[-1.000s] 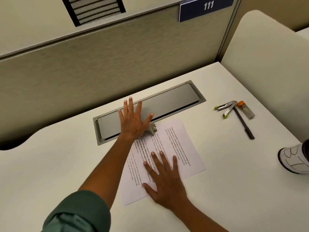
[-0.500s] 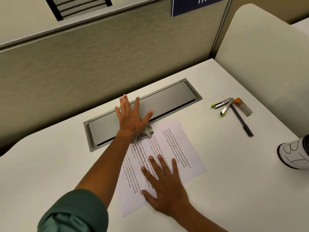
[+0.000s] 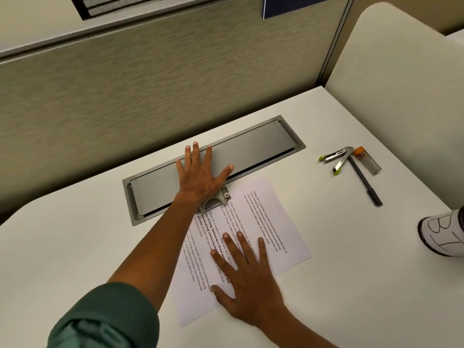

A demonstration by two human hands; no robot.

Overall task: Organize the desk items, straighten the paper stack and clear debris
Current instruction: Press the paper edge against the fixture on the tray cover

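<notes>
Little changed from half a second back: both hands in the same flat poses, paper in the same place, only the view nudged slightly. Nearest, right hand spread flat, fingers straight, pressing on the lower part of the paper stack, gripping nothing. Printed sheets lying on the white desk, top edges fanned unevenly, long axis running from near-left to far-right, text lines aligned along that diagonal. Stack extending out from under the right palm toward the far right corner. Farther on, a metal stapler remover or clip at the stack's far-left corner, partly hidden beneath the left wrist; exact kind unclear. Left hand likewise open, fingers splayed and straight, resting on the grey cable-tray lid set into the desk, holding nothing. Well apart to the right: green-tipped stapler, dark pen pointing near-right, orange-capped lead case, touching one another at their far ends. White cup at the right edge.
</notes>
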